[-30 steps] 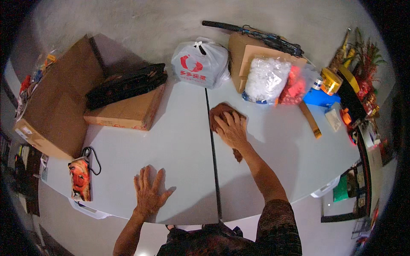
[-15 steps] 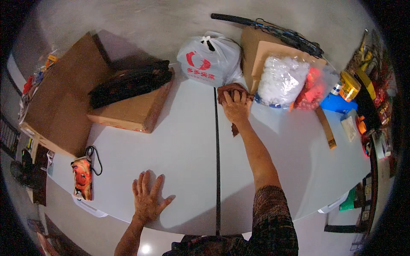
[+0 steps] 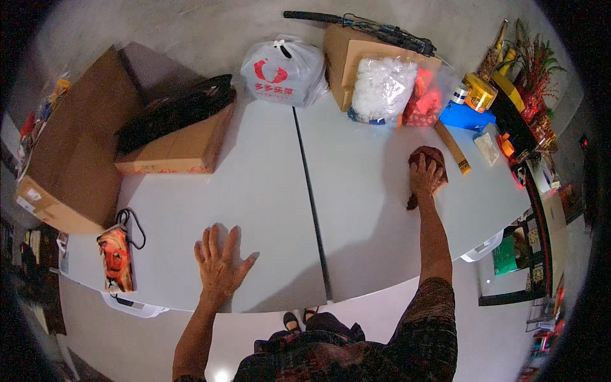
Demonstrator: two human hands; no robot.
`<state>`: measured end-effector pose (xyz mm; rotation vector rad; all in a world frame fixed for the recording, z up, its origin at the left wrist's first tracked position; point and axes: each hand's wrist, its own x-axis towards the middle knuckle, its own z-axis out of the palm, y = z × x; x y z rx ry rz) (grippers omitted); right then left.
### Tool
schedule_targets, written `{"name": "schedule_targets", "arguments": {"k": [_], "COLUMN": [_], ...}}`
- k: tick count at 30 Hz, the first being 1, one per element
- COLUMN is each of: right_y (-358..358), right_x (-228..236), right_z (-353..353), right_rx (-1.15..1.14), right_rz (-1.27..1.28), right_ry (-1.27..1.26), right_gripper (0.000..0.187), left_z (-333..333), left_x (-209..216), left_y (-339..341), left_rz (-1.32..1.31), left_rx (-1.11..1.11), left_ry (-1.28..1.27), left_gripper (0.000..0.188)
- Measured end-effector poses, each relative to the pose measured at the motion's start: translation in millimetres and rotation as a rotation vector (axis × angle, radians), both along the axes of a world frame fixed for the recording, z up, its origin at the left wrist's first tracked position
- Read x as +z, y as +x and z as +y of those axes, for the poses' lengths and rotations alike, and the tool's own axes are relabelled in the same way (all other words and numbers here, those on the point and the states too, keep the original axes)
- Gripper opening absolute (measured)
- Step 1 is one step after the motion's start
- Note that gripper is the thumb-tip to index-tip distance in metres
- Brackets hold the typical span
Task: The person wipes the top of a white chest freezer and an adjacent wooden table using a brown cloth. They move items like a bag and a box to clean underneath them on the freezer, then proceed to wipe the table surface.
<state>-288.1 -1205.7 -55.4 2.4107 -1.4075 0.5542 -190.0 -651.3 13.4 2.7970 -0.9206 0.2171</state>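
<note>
My right hand (image 3: 425, 176) presses a bunched brown cloth (image 3: 438, 156) against the right half of the white table (image 3: 254, 191). Its fingers curl over the cloth, and a loose end hangs out below the palm. My left hand (image 3: 220, 264) lies flat near the table's front edge, fingers spread, holding nothing. Left of it rests a pouch with an orange animal-face print (image 3: 116, 258) and a black cord loop.
Cardboard boxes (image 3: 83, 140) stand at the left, with a black bundle (image 3: 178, 114) on one. A tied white plastic bag (image 3: 283, 73), a bag of white fluffy balls (image 3: 382, 89), a red-filled bag (image 3: 423, 99) and a blue box (image 3: 466, 116) line the back. A flat brown strip (image 3: 453, 149) lies beyond the cloth.
My right hand has slid the brown cloth from the back middle, near the white bag, toward the right and nearer. The view has shifted a little; my left hand stays flat on the table.
</note>
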Motion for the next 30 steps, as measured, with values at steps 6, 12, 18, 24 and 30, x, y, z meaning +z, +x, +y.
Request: {"name": "schedule_targets", "arguments": {"k": [6, 12, 18, 24, 30], "right_y": [50, 74, 1, -95, -154], "right_x": [25, 24, 30, 44, 27], "right_z": [115, 237, 293, 280, 201], "right_rx": [0.397, 0.73, 0.949, 0.893, 0.554], "right_rz": [-0.019, -0.047, -0.144, -0.108, -0.075], "right_ry": [-0.08, 0.003, -0.016, -0.07, -0.063], "right_gripper": [0.042, 0.049, 0.051, 0.048, 0.05], "left_z": [6, 7, 6, 8, 5], "left_x": [-6, -16, -24, -27, -20], "left_y": [0, 4, 8, 9, 4], "left_rz": [-0.058, -0.164, -0.068, -0.26, -0.171], "left_rx": [-0.013, -0.054, -0.025, -0.068, -0.059], "left_ry": [-0.05, -0.107, -0.075, -0.126, -0.07], "left_gripper": [0.071, 0.07, 0.072, 0.065, 0.066]}}
